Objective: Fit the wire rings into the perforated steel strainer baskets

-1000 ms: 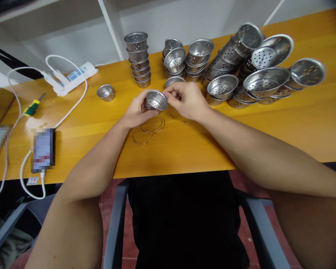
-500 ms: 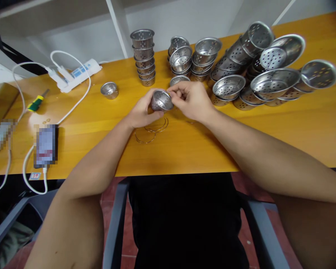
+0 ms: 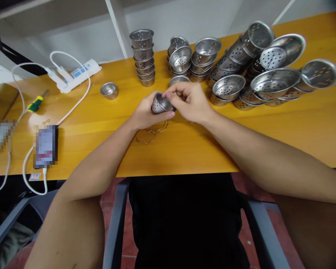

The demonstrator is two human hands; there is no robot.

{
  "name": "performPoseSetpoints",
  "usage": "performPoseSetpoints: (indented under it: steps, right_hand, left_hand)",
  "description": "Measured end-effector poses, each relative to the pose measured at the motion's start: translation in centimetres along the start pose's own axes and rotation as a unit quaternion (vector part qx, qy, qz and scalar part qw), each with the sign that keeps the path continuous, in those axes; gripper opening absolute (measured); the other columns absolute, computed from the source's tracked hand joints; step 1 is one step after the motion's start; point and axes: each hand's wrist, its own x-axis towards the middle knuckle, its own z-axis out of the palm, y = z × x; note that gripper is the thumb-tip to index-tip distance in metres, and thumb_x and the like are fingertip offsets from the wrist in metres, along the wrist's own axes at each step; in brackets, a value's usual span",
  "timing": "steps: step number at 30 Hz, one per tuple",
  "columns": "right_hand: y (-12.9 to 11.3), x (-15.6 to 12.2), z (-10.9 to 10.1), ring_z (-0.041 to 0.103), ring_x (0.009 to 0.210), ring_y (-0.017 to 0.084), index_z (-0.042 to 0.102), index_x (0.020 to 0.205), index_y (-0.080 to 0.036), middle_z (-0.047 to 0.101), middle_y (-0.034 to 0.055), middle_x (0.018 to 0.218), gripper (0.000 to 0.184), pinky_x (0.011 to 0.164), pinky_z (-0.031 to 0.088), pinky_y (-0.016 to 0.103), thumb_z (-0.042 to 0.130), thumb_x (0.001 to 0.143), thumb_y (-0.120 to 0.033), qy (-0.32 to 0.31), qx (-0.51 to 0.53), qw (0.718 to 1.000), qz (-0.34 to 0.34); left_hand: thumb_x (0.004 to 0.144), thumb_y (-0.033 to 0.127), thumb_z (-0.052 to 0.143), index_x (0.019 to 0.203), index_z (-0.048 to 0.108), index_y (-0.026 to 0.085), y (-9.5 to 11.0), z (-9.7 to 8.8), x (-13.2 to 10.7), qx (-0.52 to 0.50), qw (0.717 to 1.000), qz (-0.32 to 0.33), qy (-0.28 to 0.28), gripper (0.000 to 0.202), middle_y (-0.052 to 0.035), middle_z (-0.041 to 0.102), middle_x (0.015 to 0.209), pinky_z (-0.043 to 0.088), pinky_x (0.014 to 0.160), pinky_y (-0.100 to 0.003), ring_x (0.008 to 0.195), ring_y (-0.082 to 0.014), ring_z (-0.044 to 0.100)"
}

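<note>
My left hand (image 3: 145, 112) cups a small perforated steel strainer cup (image 3: 160, 104) just above the wooden table (image 3: 184, 142), fingers wrapped under it. My right hand (image 3: 189, 100) is closed over the cup's right rim, fingertips pinched at its edge; whether they hold anything else is hidden. Thin wire rings (image 3: 151, 132) lie on the table right under my hands.
Stacks of strainer cups (image 3: 144, 58) (image 3: 182, 59) and a heap of larger ones (image 3: 257, 71) line the back. One cup (image 3: 109, 90) stands alone at left. A power strip (image 3: 75, 74), screwdriver (image 3: 36, 102), phone (image 3: 45, 146) and white cable lie at left.
The cup has been tilted in my hands, its mouth turned away toward my right hand, whose fingers now cover more of the rim. The view shifted slightly between the first frame and now.
</note>
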Motion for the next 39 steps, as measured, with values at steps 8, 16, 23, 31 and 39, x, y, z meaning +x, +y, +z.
performPoseSetpoints:
  steps: [8,16,23,31,39]
  right_hand:
    - [-0.5,0.4,-0.9,0.058,0.058,0.016,0.072,0.104,-0.032,0.066,-0.0026,0.08,0.077,0.049,0.047,0.035,0.1,0.082,-0.1,-0.104,0.103,0.988,0.04]
    - [-1.5,0.3,-0.6,0.063,0.059,0.019,0.066,0.099,-0.032,0.069,-0.0021,0.078,0.079,0.049,0.051,0.037,0.103,0.078,-0.099,-0.101,0.125,0.985,0.063]
    - [-1.3,0.3,-0.5,0.064,0.059,0.019,0.065,0.098,-0.033,0.065,-0.0042,0.072,0.08,0.048,0.052,0.036,0.101,0.079,-0.101,-0.099,0.124,0.985,0.071]
    - [-1.4,0.3,-0.7,0.063,0.057,0.017,0.064,0.098,-0.032,0.067,-0.0044,0.073,0.08,0.047,0.049,0.034,0.099,0.08,-0.102,-0.11,0.12,0.984,0.065]
    - [-0.9,0.1,-0.7,0.059,0.06,0.019,0.069,0.101,-0.032,0.065,-0.0024,0.075,0.076,0.05,0.047,0.036,0.098,0.085,-0.101,-0.104,0.096,0.988,0.06]
  left_hand:
    - [0.081,0.102,0.098,0.125,0.08,0.023,-0.9,-1.5,0.3,-0.068,0.996,-0.054,-0.004,0.092,-0.0079,0.083,0.108,0.071,0.094,-0.044,0.098,-0.026,0.082]
    - [0.073,0.083,0.115,0.139,0.077,0.022,-0.2,-1.2,0.2,-0.052,0.998,-0.019,-0.02,0.098,-0.0089,0.086,0.119,0.071,0.116,-0.055,0.118,-0.032,0.087]
    - [0.075,0.083,0.113,0.139,0.076,0.024,-0.7,-1.4,0.3,-0.036,0.999,-0.003,-0.012,0.094,-0.0098,0.085,0.125,0.07,0.117,-0.054,0.121,-0.0322,0.085]
    - [0.081,0.083,0.109,0.144,0.076,0.023,-0.9,-1.6,0.2,-0.004,1.0,0.013,-0.018,0.093,-0.0123,0.086,0.131,0.071,0.115,-0.055,0.124,-0.0338,0.085]
    - [0.076,0.087,0.112,0.139,0.079,0.024,-1.1,-1.5,0.3,-0.012,1.0,0.015,-0.005,0.096,-0.0106,0.087,0.127,0.072,0.118,-0.055,0.121,-0.0331,0.086]
